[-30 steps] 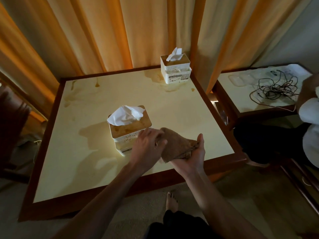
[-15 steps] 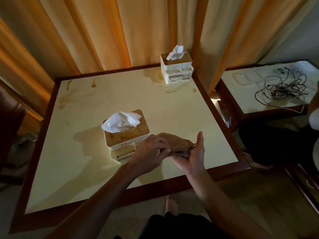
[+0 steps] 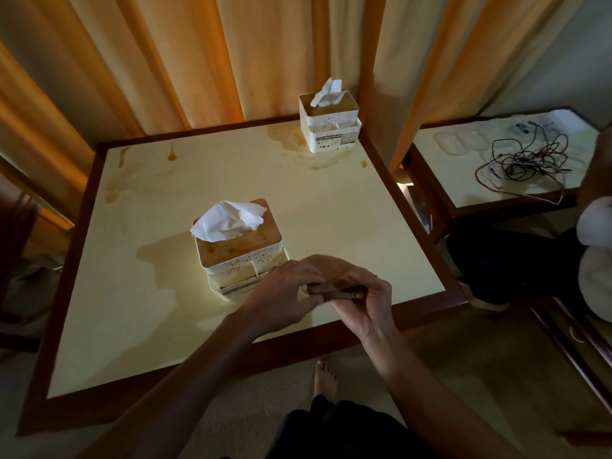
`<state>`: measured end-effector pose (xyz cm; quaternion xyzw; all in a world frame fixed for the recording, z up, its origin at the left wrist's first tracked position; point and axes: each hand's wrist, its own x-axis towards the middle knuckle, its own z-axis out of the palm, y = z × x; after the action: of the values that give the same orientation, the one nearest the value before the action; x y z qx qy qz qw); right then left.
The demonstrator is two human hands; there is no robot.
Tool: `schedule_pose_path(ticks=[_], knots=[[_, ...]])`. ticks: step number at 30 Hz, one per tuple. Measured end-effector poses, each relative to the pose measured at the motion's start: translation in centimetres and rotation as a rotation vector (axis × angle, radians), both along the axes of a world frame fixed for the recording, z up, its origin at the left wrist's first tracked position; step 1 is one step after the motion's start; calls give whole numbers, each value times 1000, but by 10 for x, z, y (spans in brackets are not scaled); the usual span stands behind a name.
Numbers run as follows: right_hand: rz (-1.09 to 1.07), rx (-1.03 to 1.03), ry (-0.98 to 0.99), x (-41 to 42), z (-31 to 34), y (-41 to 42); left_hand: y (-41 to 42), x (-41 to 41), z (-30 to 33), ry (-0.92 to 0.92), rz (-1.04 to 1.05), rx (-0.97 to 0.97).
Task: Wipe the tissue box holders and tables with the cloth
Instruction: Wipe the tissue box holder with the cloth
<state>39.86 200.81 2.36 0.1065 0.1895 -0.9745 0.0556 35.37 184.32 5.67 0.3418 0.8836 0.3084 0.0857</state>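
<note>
Over the last second the brown cloth (image 3: 334, 279) went from a loose, bunched lump held up between the hands to a flat, folded pad. Both hands stayed close together above the near edge of the desk (image 3: 331, 200), just to the right of the nearer tissue box holder (image 3: 240, 250). The left hand (image 3: 284, 293) gripped the cloth's left end with curled fingers (image 3: 309, 276), and the right hand (image 3: 364, 306) pinched the folded edge from below and the right, its fingers (image 3: 377, 286) wrapped over the fold. The cloth hung above the desk rather than lying on it, and it did not touch the holder.

The view also shifted slightly, so the nearer holder sat a little further left and higher in the picture than before; the holder itself did not appear to have been moved.

My reading is that the cloth was being folded into a wiping pad, so wiping had not yet begun here. The brown stains on the desk stayed in place: a large patch left of the nearer holder, marks near the far left corner, and a spill at the foot of the far tissue box holder (image 3: 329, 122). Both holders showed brown speckles on their white sides. The 2nd desk (image 3: 463, 193) on the right carried a tangle of wires (image 3: 526, 164).
</note>
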Motion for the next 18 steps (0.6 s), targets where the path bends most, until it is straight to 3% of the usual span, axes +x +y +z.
schedule_pose_path(ticks=[10, 18], knots=[[61, -69, 42, 15, -4, -1, -2, 7, 9, 23, 280, 250], [62, -49, -35, 19, 14, 5, -20, 21, 7, 298, -18, 282]])
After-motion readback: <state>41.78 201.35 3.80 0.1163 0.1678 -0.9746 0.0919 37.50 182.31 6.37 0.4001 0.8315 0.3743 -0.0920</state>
